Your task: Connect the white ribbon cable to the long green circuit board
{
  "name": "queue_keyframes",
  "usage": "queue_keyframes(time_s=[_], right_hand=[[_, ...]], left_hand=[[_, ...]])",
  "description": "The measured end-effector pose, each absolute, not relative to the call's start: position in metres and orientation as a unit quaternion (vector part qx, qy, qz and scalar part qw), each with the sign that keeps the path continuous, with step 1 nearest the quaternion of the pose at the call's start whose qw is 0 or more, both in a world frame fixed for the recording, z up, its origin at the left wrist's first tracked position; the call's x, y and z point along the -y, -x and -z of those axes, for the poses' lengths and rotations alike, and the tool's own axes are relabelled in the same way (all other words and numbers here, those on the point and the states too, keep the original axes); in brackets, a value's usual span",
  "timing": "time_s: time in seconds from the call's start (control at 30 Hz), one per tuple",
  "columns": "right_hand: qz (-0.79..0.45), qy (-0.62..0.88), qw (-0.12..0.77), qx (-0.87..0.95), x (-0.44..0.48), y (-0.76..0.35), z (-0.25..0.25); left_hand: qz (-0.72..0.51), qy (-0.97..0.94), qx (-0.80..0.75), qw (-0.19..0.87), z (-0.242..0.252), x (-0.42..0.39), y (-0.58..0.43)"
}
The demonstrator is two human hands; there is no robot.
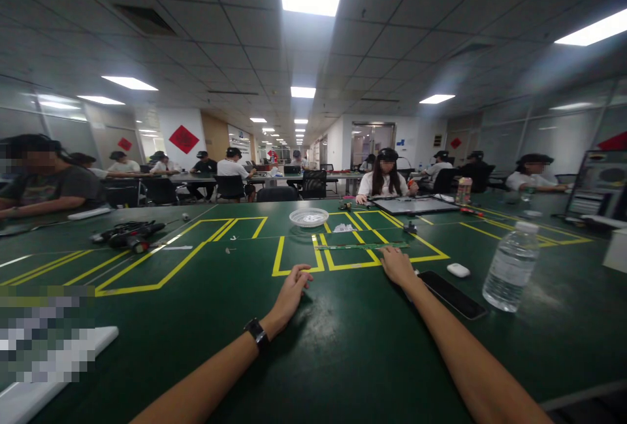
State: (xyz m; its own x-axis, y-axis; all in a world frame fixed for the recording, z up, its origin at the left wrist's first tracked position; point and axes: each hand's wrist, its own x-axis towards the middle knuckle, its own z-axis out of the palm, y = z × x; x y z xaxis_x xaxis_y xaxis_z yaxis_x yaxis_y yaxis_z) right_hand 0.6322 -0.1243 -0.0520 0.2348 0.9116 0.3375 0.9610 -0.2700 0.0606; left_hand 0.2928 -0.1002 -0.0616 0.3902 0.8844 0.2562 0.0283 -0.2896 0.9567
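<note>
A long, thin green circuit board strip (350, 247) lies across the yellow tape outlines ahead of me. My right hand (398, 266) is at the strip's right part, its fingers closed together on it; the undersides of the fingertips are hidden. To the left and nearer to me, my left hand (292, 290) hovers at or just above the tabletop, fingers loosely bent and apart, with nothing in them. It wears a dark watch (257, 334) on its wrist. Beyond the strip stand a white plastic basket (308, 217) and a small clear-and-white packet (345, 228).
Right of my right hand are a black phone (453, 294), a white earbud case (458, 270) and a water bottle (510, 270). A black tool-like item (130, 236) lies left on the green table (206, 326). Across sits a person (385, 182) behind a flat grey panel (414, 205).
</note>
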Motion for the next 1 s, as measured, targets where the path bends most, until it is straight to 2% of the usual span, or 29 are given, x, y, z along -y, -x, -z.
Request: queue_keyframes(time_s=[0.13,0.3,0.47,0.77,1.0], right_hand=[[0.103,0.762,0.082,0.634,0.108,-0.621,0.066],[0.062,0.776,0.042,0.627,0.095,-0.628,0.066],[0.062,0.781,0.013,0.622,0.084,-0.63,0.06],[0.059,0.79,0.026,0.61,0.09,-0.619,0.057],[0.06,0.754,0.029,0.654,0.104,-0.608,0.053]], left_hand=[[-0.43,-0.683,-0.333,0.488,0.061,0.1,-0.293],[-0.423,-0.695,-0.318,0.487,0.061,0.1,-0.293],[-0.423,-0.695,-0.321,0.485,0.062,0.1,-0.293],[-0.431,-0.685,-0.332,0.484,0.059,0.102,-0.293],[-0.48,-0.694,-0.328,0.423,0.057,0.103,-0.292]])
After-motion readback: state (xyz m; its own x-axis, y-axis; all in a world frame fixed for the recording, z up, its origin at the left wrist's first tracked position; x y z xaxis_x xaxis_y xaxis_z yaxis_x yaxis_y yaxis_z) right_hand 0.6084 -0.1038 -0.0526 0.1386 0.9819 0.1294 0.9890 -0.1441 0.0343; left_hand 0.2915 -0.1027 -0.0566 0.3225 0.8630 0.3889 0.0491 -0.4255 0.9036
